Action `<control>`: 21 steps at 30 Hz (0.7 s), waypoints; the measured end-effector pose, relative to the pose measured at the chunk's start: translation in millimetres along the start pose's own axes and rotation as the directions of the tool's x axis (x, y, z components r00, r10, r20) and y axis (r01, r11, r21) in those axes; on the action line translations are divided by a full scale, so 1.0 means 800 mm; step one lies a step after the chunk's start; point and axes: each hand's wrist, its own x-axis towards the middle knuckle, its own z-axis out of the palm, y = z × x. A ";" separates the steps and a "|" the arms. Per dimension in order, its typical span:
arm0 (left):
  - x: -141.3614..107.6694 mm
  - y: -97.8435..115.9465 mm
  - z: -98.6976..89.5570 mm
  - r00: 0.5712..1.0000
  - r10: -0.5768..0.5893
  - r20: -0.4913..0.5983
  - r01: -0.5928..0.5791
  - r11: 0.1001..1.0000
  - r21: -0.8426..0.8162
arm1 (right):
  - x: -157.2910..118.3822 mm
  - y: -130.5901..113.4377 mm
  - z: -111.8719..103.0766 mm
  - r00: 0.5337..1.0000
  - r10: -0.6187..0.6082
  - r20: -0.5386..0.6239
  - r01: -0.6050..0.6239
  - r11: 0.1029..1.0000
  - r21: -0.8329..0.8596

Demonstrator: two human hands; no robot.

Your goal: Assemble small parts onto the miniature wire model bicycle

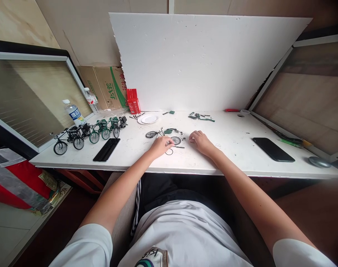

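Note:
My left hand rests over the table with its thumb and fingers pinched together; anything between them is too small to make out. Right beside its fingertips lies a small spoked wheel, part of a model bicycle's pieces, with another spoked wheel farther left. Behind the hand are green model parts. A thin ring and a dark green strip lie in front. My right hand touches the tabletop, fingers curled and tips drawn together, near tiny black parts; its contents are hidden.
Several assembled model bicycles stand at the left, near a black phone and a bottle. White plates and more green parts lie farther back. Another phone is on the right. A white board leans behind.

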 end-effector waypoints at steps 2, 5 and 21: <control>0.001 -0.004 0.001 1.000 -0.015 -0.025 0.015 1.000 0.003 | 0.000 0.003 0.000 0.999 0.002 -0.037 0.000 0.998 0.066; 0.002 -0.008 0.003 0.998 -0.024 -0.053 0.025 1.000 0.007 | -0.001 0.004 0.000 0.996 0.014 -0.090 0.000 0.989 0.148; -0.001 -0.005 0.004 0.990 -0.089 -0.114 0.072 0.987 -0.144 | -0.002 -0.003 -0.005 0.979 0.140 -0.145 -0.097 0.958 0.270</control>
